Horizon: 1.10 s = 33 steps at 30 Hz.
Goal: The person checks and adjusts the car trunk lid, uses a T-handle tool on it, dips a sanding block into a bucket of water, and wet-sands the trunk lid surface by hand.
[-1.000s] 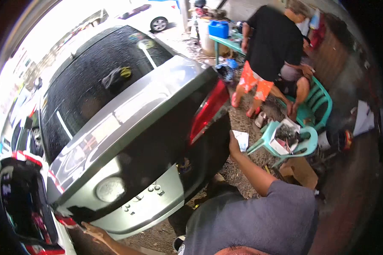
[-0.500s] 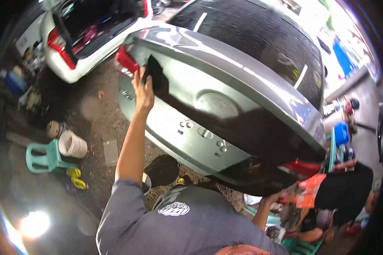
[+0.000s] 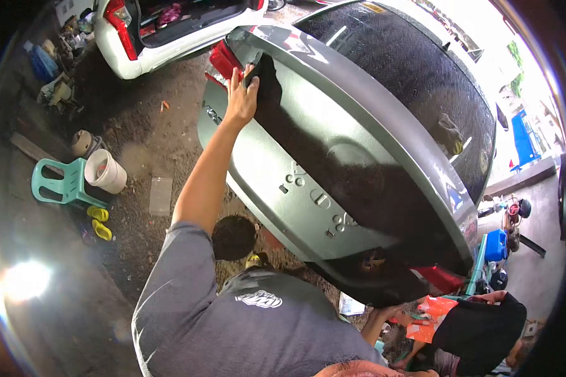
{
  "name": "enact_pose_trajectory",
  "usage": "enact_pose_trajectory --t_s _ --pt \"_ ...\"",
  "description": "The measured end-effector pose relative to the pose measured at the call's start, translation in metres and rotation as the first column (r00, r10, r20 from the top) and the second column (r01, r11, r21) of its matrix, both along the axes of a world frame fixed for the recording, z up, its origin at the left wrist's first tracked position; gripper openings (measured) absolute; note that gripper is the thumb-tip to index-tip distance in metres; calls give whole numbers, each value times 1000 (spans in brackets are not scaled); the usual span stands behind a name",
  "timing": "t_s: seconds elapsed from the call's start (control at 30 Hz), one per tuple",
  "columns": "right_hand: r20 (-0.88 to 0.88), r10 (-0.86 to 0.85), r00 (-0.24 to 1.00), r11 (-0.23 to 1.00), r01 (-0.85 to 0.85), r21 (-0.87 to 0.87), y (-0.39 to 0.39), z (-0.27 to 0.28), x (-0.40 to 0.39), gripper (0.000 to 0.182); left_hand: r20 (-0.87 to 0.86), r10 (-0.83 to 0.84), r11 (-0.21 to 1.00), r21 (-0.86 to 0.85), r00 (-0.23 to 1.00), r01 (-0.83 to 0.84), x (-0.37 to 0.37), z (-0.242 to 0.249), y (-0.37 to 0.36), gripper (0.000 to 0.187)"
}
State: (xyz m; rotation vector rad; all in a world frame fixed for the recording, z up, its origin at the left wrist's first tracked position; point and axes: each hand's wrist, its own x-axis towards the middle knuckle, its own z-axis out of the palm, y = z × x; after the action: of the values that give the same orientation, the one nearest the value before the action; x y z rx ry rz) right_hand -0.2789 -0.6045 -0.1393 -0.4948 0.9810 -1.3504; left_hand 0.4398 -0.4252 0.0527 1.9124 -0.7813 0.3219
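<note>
My left hand (image 3: 242, 97) is on the far left end of the grey trunk lid (image 3: 295, 100), beside the red tail light (image 3: 223, 61). Its fingers are bent around a small dark piece (image 3: 252, 76), with a dark shadow on the panel next to it. At the lower right edge of the lid is my right hand (image 3: 391, 312), near the other tail light (image 3: 443, 278); its fingers are too small and shaded to make out. Round holes and a slot show in the panel's middle.
A white car (image 3: 121, 56) with its back open stands at upper left. Left are a green chair (image 3: 60, 185), a white bucket (image 3: 107, 173) and yellow slippers (image 3: 100, 231). A person in a black shirt (image 3: 484, 327) bends close by on the right, near a blue container (image 3: 496, 245).
The view has shifted, and the car sits further right in it. My left hand is now nearer the top corner by the tail light, still with the dark piece.
</note>
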Motion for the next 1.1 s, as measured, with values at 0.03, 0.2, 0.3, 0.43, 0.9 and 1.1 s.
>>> enact_pose_trajectory --t_s 0.03,0.2,0.3,0.43,0.9,1.1 --pt "-9 -19 1000 1000 19 -11 6 8 5 74 2 7 1000 -16 1000 -7 -6 2 -1 58" --pt "-21 -51 998 998 52 41 9 34 29 72 96 36 978 200 995 -54 -112 -40 10 64" --pt "-56 -43 997 999 44 10 13 29 24 70 117 6 968 249 993 -36 -140 -37 15 70" --pt "-115 -19 993 999 24 45 13 30 19 71 120 119 953 265 986 -147 -102 -17 4 73" --pt "-84 10 996 1000 -9 7 23 113 48 73 238 -59 998 1 970 60 -148 -22 -29 69" --pt "25 282 959 956 -279 -95 3 87 13 68 285 -305 927 307 909 215 -195 -31 1 63"
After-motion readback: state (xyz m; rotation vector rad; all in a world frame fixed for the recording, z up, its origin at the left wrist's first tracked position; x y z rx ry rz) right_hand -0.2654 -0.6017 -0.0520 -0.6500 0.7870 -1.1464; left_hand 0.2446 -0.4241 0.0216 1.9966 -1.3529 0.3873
